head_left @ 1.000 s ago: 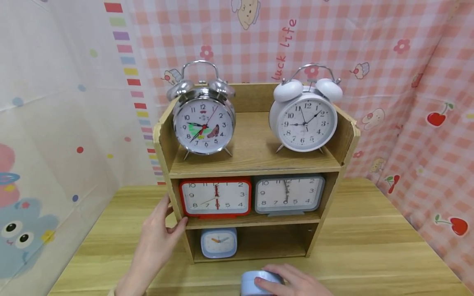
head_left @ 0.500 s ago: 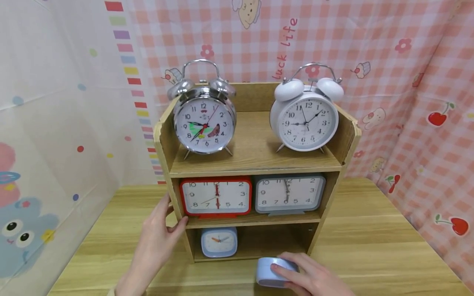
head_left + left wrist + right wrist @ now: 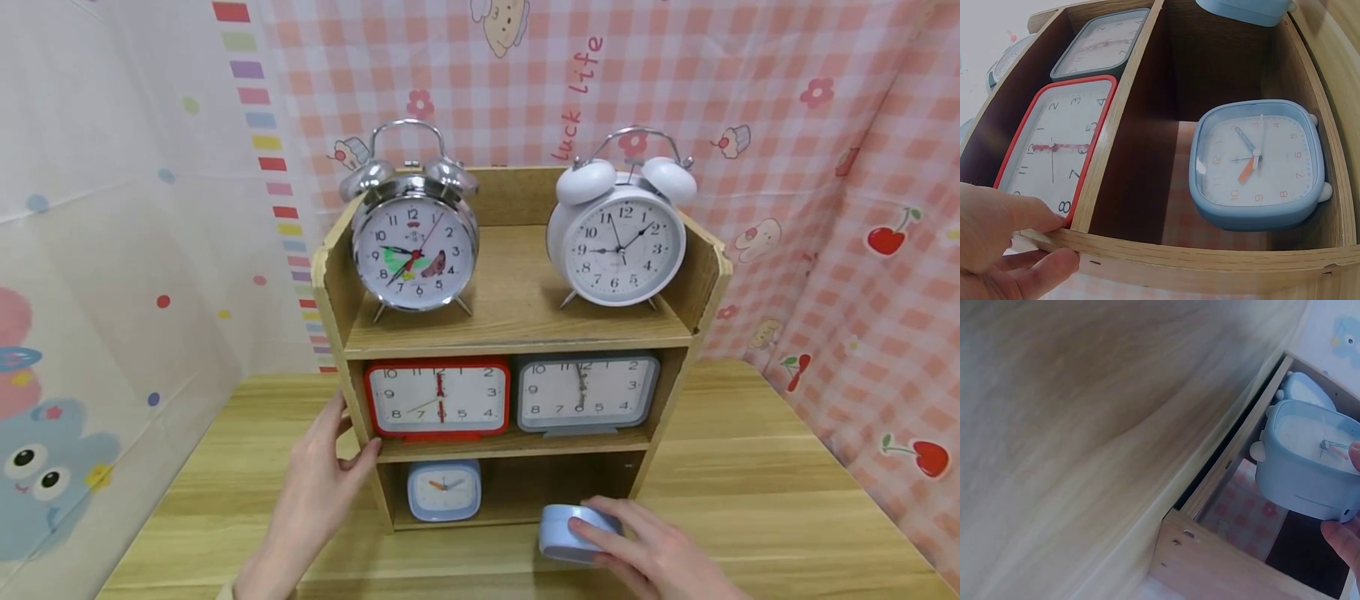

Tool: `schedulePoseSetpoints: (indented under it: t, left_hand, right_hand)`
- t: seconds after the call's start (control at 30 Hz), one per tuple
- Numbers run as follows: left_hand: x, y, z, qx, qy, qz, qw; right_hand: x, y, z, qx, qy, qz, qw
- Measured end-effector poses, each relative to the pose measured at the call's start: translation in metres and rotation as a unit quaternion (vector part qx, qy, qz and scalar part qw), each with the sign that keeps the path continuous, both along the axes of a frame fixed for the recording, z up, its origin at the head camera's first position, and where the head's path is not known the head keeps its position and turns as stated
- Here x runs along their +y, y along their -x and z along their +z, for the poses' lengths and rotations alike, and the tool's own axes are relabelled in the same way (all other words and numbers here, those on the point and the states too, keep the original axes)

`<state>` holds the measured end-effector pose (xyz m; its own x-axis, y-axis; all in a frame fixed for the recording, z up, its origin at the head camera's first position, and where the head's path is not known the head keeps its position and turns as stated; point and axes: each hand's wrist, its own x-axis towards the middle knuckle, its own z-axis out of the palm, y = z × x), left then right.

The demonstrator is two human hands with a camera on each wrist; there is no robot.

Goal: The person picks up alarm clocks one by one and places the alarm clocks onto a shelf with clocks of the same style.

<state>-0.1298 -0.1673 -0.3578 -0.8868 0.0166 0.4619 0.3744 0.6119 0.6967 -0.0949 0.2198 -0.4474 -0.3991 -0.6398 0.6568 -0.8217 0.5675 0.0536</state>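
Observation:
My right hand (image 3: 652,550) grips a small light-blue alarm clock (image 3: 558,533) in front of the lower right opening of a wooden shelf (image 3: 517,337). In the right wrist view a thumb and a fingertip pinch this clock (image 3: 1300,481) at its edge, and its face shows. My left hand (image 3: 318,475) holds the shelf's left side panel, thumb at the front edge and fingers round the outside. A matching light-blue clock (image 3: 450,506) stands at the left of the bottom compartment. In the left wrist view, the thumb lies beside the red clock (image 3: 1054,144).
On the middle level, a red rectangular clock (image 3: 468,396) and a grey one (image 3: 555,392) stand side by side. A silver twin-bell clock (image 3: 412,275) and a white one (image 3: 615,283) occupy the top. A checked cloth (image 3: 480,100) hangs behind the wooden tabletop (image 3: 750,500).
My right hand has carried the light-blue clock to the right and forward, toward the shelf's lower right opening. The left hand has stayed on the side panel.

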Motion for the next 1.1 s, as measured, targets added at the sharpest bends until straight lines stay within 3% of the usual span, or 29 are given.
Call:
schedulePoseSetpoints:
  t: [0.23, 0.53, 0.8, 1.1]
  left_hand:
    - [0.002, 0.003, 0.000, 0.002, 0.001, -0.007, 1.0000]
    - [0.000, 0.001, 0.000, -0.007, -0.008, -0.003, 0.9999]
    - [0.000, 0.001, 0.000, 0.007, 0.000, -0.002, 1.0000]
    - [-0.001, 0.000, -0.001, 0.006, 0.003, -0.002, 1.0000]
  right_hand:
    - [0.008, 0.003, 0.000, 0.008, -0.008, -0.020, 0.9997]
    - [0.008, 0.011, -0.001, 0.023, -0.003, -0.016, 0.9996]
    - [0.007, 0.020, -0.003, 0.034, 0.008, -0.026, 0.9990]
    - [0.004, 0.024, -0.003, 0.022, -0.003, -0.052, 0.9984]
